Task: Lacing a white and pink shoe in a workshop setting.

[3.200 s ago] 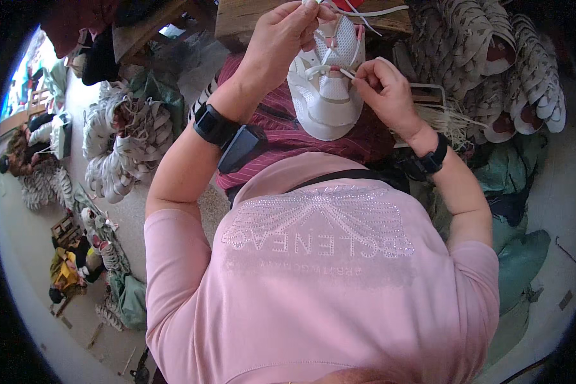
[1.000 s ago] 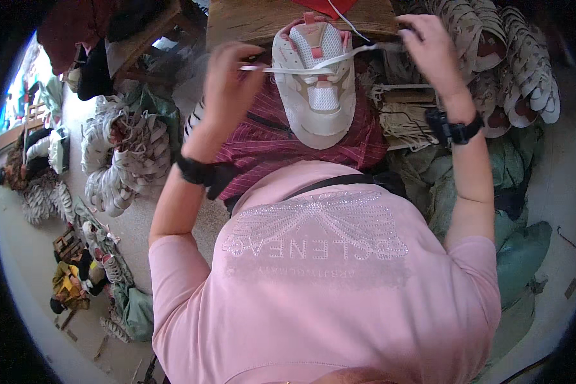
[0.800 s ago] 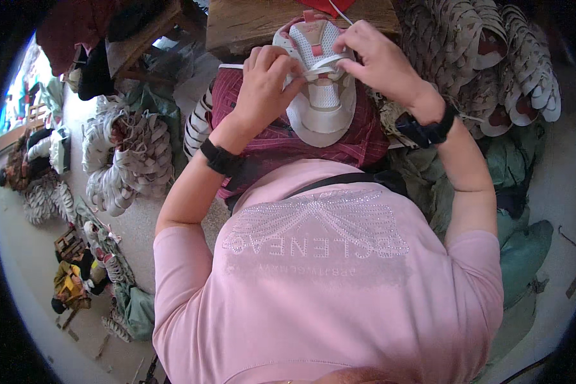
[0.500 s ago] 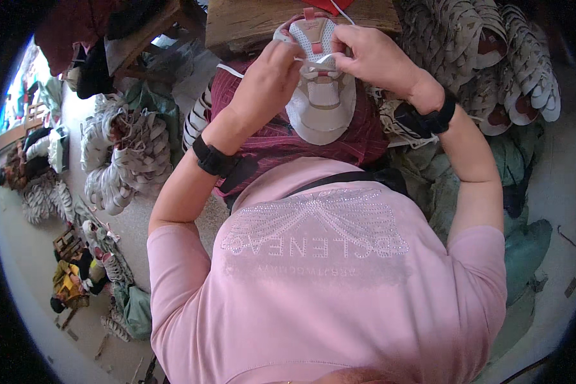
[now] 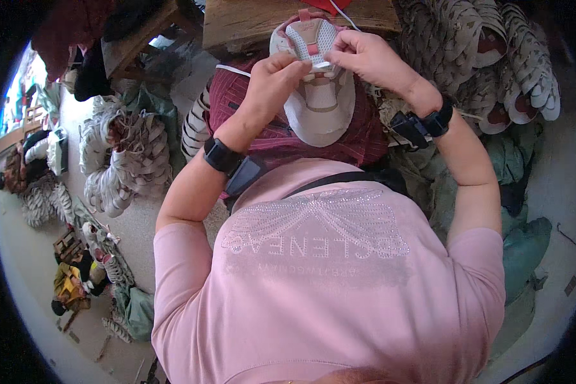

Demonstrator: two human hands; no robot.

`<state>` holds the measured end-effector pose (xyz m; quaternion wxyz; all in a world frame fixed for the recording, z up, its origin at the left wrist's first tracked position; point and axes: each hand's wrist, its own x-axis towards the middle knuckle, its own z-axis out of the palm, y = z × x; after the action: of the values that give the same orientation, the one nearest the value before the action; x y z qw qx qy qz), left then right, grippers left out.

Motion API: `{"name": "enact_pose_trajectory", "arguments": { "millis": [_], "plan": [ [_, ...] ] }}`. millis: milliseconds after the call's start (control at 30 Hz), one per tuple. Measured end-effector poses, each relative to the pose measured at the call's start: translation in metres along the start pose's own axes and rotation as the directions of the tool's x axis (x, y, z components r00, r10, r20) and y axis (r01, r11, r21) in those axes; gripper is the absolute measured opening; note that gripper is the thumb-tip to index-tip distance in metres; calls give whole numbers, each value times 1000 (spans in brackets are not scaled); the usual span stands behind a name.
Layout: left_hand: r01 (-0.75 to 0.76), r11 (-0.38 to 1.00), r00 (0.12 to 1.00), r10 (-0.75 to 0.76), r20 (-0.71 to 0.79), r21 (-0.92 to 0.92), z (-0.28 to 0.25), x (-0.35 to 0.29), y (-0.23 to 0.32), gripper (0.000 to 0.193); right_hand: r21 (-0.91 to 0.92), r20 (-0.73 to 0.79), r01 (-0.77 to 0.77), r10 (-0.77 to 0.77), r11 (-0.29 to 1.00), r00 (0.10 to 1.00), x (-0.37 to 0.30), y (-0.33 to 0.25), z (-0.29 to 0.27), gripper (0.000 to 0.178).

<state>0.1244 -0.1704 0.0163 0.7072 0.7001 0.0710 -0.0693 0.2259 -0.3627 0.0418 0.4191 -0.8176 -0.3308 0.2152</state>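
Note:
A pale grey-white shoe upper [image 5: 319, 123] with a mesh tongue and pink trim rests on my lap, its toe toward me. Over the base of its tongue runs a short stretch of white shoelace [image 5: 321, 65]. My left hand [image 5: 276, 75] pinches the lace from the left side, thumb and fingertips together. From the right, my right hand [image 5: 368, 59] closes thumb and index finger on the lace too. Both hands stay close above the eyelet area, and the lace's ends are hidden by my fingers.
A wooden bench [image 5: 249, 25] stands just beyond the shoe, with a red item [image 5: 326, 6] on it. Bundles of shoe uppers lie left [image 5: 125, 160] and hang right [image 5: 457, 48]. Green sacks [image 5: 525, 253] sit on the right floor. Another person [image 5: 72, 287] works far left.
My left hand has turned and shifted slightly right and down, its fingertips now nearer my right hand. The visible lace between them looks shorter. The right hand has moved only a little.

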Motion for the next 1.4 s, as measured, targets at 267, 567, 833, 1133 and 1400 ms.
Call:
{"name": "enact_pose_trajectory", "arguments": {
  "millis": [267,567,833,1133,1400],
  "plan": [
    [126,982,991,-132,-35,-139,-17,-8,-9,26,252,-93,-18,43,967,995,-30,13,-6,13],
    [-65,953,982,8,190,295,-82,-8,3,26,239,75,-133,118,962,990,-31,20,-17,16],
    [-33,775,999,48,-7,631,-222,-49,-55,19,57,94,-89,83,994,992,-48,56,-27,19],
    [226,-106,952,236,-196,968,-331,-123,-119,15,132,148,-804,791,580,594,-132,203,-52,18],
    [342,909,755,-417,-506,-239,-359,-124,-189,21,975,-114,221,885,13,451,-306,395,-122,23]
  ]
}}
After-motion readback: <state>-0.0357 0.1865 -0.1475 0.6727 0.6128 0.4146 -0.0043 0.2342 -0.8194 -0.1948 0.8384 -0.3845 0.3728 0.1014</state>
